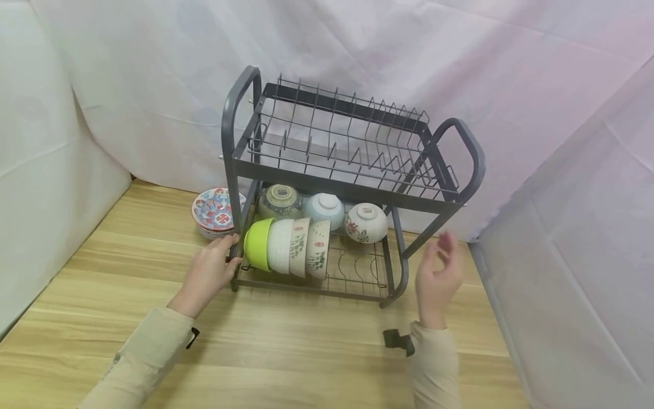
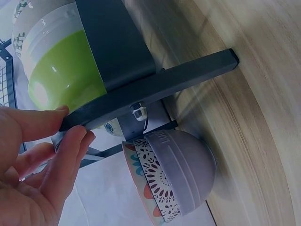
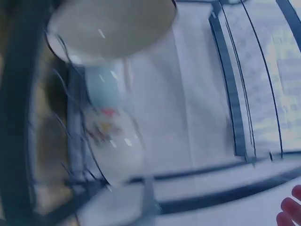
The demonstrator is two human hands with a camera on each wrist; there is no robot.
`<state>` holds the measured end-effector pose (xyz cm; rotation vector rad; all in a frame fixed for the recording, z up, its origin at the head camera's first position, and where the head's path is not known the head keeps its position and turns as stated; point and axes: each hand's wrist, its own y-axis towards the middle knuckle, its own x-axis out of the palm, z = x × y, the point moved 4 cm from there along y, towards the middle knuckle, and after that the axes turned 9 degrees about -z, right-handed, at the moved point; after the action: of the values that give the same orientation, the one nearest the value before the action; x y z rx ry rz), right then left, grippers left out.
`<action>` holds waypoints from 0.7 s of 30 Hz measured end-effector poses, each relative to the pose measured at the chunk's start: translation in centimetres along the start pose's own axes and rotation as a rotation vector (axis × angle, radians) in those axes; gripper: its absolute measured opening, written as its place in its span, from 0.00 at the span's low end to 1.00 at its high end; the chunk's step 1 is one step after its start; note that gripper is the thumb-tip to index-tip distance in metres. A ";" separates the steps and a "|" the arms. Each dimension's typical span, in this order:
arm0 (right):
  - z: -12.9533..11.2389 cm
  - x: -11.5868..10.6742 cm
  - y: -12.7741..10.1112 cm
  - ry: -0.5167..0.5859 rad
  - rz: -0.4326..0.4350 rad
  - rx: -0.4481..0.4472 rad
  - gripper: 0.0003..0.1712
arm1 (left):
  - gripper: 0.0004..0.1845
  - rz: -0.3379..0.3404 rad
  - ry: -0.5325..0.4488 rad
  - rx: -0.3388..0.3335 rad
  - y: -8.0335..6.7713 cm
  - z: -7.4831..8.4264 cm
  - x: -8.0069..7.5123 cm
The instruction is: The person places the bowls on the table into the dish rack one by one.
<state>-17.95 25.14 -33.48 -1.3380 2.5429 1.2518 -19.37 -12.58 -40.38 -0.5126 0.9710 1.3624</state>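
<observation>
A grey two-tier dish rack [image 1: 347, 187] stands on the wooden table [image 1: 286, 352]. Its upper tier holds nothing. The lower tier carries a green bowl [image 1: 257, 244] and white bowls on their sides, with three upturned bowls behind, one flowered [image 1: 365, 222]. My left hand [image 1: 229, 253] pinches the rack's lower left bar [image 2: 155, 82] between thumb and fingers [image 2: 70, 146], right beside the green bowl [image 2: 61, 75]. My right hand [image 1: 441, 255] hovers by the rack's right front leg, fingers loose, holding nothing. The right wrist view is blurred, showing only fingertips [image 3: 290, 207] and the flowered bowl [image 3: 113, 141].
A stack of patterned bowls [image 1: 214, 210] sits on the table just left of the rack, close behind my left hand [image 2: 174, 179]. White cloth hangs behind and on both sides. Bare wood stretches in front of the rack.
</observation>
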 end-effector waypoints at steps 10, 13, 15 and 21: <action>2.8 0.4 3.2 0.370 -0.127 0.177 0.20 | 0.22 -0.033 0.000 -0.016 0.1 0.2 0.0; 3.6 0.6 3.2 0.439 -0.136 0.200 0.20 | 0.22 -0.026 -0.009 -0.016 0.2 0.1 0.0; 4.1 0.8 3.2 0.496 -0.153 0.215 0.20 | 0.22 -0.013 -0.015 -0.010 0.2 0.1 0.1; 4.9 1.1 3.5 0.647 -0.177 0.222 0.16 | 0.22 0.014 -0.012 -0.002 0.1 -0.1 0.4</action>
<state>-22.74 28.70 -34.96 -2.1144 2.7221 0.5352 -19.51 -12.45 -40.74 -0.4996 0.9648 1.3779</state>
